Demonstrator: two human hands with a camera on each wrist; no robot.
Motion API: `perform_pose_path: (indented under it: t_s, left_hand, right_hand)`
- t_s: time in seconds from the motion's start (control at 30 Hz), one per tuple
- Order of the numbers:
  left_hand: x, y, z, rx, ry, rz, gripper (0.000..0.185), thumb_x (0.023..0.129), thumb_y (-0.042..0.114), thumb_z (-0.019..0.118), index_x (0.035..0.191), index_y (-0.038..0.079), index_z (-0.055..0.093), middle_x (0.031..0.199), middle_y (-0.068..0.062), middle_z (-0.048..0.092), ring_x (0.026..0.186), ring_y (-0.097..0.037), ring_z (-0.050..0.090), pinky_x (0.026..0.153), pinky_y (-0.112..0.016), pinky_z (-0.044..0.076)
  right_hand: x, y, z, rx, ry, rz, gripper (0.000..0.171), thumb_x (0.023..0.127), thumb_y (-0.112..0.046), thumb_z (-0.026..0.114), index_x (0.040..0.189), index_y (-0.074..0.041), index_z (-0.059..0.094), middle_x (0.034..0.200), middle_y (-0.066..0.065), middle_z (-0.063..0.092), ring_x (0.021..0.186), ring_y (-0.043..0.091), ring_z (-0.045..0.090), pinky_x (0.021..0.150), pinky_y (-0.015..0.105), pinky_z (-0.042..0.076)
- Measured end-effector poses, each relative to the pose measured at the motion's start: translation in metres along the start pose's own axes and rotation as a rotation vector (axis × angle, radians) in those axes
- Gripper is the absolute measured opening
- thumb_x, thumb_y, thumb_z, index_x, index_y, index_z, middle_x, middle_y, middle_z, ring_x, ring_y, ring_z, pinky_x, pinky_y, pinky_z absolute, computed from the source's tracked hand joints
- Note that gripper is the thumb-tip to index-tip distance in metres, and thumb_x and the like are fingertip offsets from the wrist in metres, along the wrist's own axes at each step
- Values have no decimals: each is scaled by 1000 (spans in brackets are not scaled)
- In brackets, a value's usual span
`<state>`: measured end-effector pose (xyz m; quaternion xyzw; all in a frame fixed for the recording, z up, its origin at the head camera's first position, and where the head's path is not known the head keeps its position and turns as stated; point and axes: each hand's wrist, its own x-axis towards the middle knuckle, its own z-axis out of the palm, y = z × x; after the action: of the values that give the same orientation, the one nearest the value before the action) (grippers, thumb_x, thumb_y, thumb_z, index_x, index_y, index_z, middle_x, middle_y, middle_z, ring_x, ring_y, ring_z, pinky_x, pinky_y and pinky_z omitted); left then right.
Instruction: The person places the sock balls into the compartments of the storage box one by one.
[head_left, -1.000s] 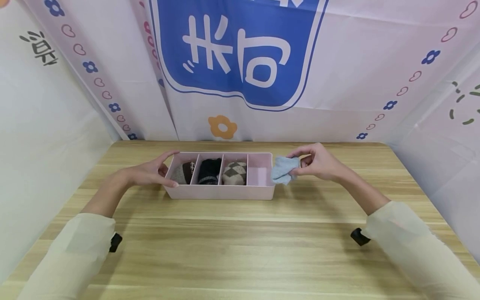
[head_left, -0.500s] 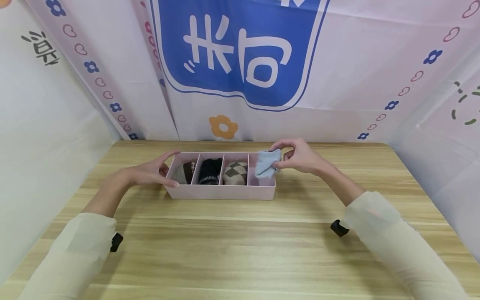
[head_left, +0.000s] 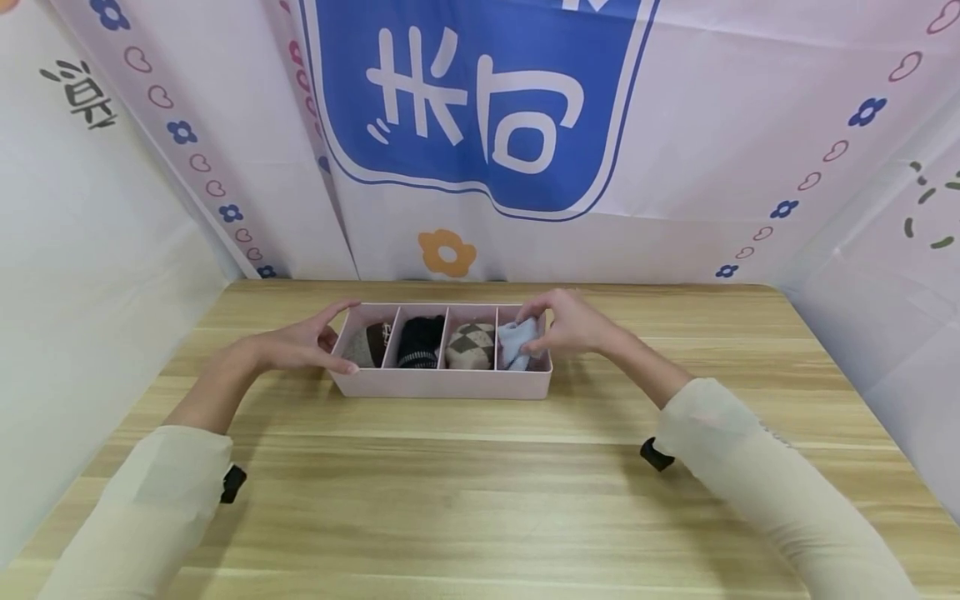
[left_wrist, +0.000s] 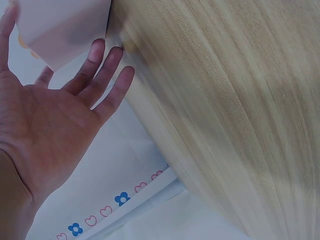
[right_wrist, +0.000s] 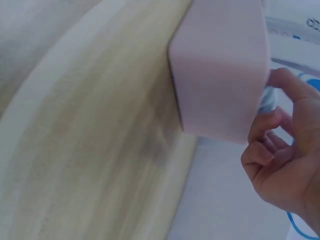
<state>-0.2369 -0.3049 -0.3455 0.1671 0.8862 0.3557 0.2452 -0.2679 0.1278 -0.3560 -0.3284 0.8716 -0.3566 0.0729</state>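
A pink storage box (head_left: 442, 384) with a row of compartments sits on the table. My left hand (head_left: 292, 343) holds its left end, thumb at the front rim and a finger at the back rim; the other fingers (left_wrist: 116, 90) lie by the end wall. At the box's other end, my right hand (head_left: 573, 323) pinches a folded light blue sock (head_left: 513, 340) inside the rightmost compartment. The right wrist view shows just a bit of that sock (right_wrist: 268, 100) past the rim. The other compartments hold a grey-brown sock (head_left: 364, 348), a black sock (head_left: 420, 340) and an argyle sock (head_left: 471, 346).
The wooden table (head_left: 450, 492) runs out in front of the box and to both sides. A white printed cloth (head_left: 675, 167) hangs behind the table's back edge, and more cloth hangs at the left and right.
My right hand has moved left from beside the box and down, carrying the light blue sock into the rightmost compartment. My left hand and the box have stayed put.
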Motion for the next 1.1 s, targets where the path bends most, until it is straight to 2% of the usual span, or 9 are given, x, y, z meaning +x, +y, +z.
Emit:
perform_pose_path:
  t_s: [0.17, 0.37, 0.5, 0.6, 0.73, 0.93, 1.1]
  left_hand:
    - [0, 0, -1, 9, -3, 0, 111, 88, 25, 81, 166, 12, 2, 107, -15, 62, 101, -25, 57, 92, -39, 45]
    - [1, 0, -2, 19, -3, 5, 111, 89, 26, 80, 166, 11, 2, 108, -15, 62, 102, -24, 57, 92, -40, 45]
    - [2, 0, 0, 2, -5, 10, 111, 88, 24, 81, 166, 12, 2, 107, -14, 63, 100, -24, 58, 92, -39, 46]
    - [2, 0, 2, -7, -6, 13, 111, 88, 23, 80, 166, 13, 2, 106, -15, 64, 100, -24, 59, 92, -39, 45]
    - [0, 0, 2, -8, -9, 12, 112, 89, 25, 80, 166, 14, 0, 110, -16, 64, 104, -25, 58, 96, -42, 44]
    - [-2, 0, 2, 0, 1, 4, 113, 90, 28, 79, 167, 17, -3, 122, -22, 62, 117, -33, 57, 104, -53, 40]
    - [-5, -1, 3, 26, 13, -2, 113, 90, 31, 78, 167, 17, -4, 132, -27, 57, 126, -39, 53, 109, -61, 37]
  right_hand:
    - [1, 4, 8, -54, -21, -28, 34, 76, -11, 88, 106, 0, 76, 90, 5, 74, 77, 23, 62, 69, 30, 48]
    - [-1, 6, 8, -50, -5, -36, 35, 76, -10, 90, 107, 0, 76, 87, 3, 72, 75, 20, 60, 69, 32, 47]
    - [-4, 7, 8, -31, -3, -31, 37, 77, -11, 89, 109, 0, 75, 92, 6, 72, 75, 20, 60, 67, 30, 46]
    - [-11, 5, 4, 11, -1, -7, 39, 78, -11, 88, 114, 0, 74, 103, 9, 72, 61, 16, 55, 59, 27, 45]
    - [-26, 2, -6, 64, 18, 1, 39, 84, -9, 84, 120, 0, 72, 116, 14, 71, 45, 9, 44, 47, 24, 38]
    - [-60, 10, -23, 37, 86, -40, 34, 89, -5, 79, 121, 2, 70, 119, 19, 70, 59, 11, 57, 55, 25, 47]
    - [-95, 26, -39, -4, 99, 20, 29, 91, -4, 79, 118, 2, 71, 118, 21, 71, 65, 13, 62, 60, 27, 52]
